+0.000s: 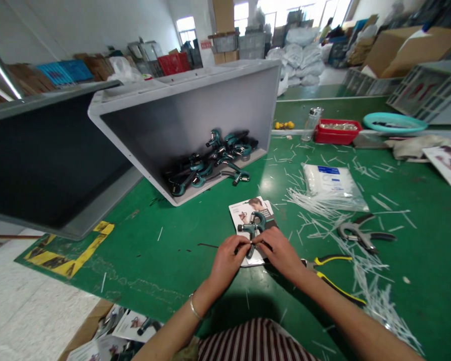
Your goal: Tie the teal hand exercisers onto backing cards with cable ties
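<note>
Head view: left hand (227, 258) and right hand (281, 250) pinched on teal tool (252, 231), open tabletop (165, 250) before bin rim (188, 84).

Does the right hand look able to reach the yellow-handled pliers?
Probably yes: the pliers lie close by, largely uncovered, though the right hand is busy at the teal tool.

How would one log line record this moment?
left hand: at tool; right hand: at tool, close beside left; tool: lying on card; pliers: right of card

hands (227, 256): 2 | teal tool (252, 227) under hands: 1 | yellow-handled pliers (332, 258): 1 | turquoise basin (396, 128): 1
</note>
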Motion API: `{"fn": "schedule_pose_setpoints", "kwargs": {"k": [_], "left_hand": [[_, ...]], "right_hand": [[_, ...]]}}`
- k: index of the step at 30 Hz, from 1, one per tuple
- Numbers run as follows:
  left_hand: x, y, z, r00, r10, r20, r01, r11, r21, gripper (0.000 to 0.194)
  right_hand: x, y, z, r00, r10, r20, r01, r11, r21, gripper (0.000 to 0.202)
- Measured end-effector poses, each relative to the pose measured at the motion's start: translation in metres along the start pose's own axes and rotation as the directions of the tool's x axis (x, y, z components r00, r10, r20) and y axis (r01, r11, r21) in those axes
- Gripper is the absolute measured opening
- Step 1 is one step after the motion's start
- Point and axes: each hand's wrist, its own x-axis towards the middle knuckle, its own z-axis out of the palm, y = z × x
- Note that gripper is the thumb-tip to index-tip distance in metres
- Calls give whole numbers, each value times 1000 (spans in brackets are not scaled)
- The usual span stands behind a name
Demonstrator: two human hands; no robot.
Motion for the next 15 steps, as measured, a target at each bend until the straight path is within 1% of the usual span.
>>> {"fn": "schedule_pose_setpoints", "kwargs": {"k": [3, 4, 6, 7, 9, 10, 12, 15], "left_hand": [[-3, -4, -1, 998, -60, -9, 59, 994, -95, 8], [-3, -6, -2, 997, -80, -8, 79, 990, -118, 9], [-4, -8, -2, 995, -100, -1, 99, 984, -151, 10], [-4, -8, -2, 995, -100, 3, 99, 982, -163, 12], [-4, -8, -2, 996, -90, 8, 90, 980, -180, 14], [-3, -8, -2, 996, -86, 11, 87, 979, -184, 14], [-2, -7, -4, 996, -84, 23, 86, 978, -189, 15], [-2, -7, -5, 995, -94, 42, 100, 973, -206, 15]], "right_hand": [[0, 1, 3, 997, 74, -36, -72, 997, 32, 13], [0, 2, 3, 992, 113, -50, -110, 992, 53, 17], [2, 1, 2, 982, 175, -67, -169, 981, 91, 24], [2, 1, 2, 982, 178, -59, -172, 980, 95, 21], [3, -1, -1, 992, 123, -18, -122, 990, 73, 7], [2, -1, -2, 996, 84, 4, -84, 995, 57, 4], [2, -3, -4, 999, 31, 25, -32, 999, 33, 9], [1, -5, -6, 1000, 17, 19, -17, 1000, -8, 11]]}}
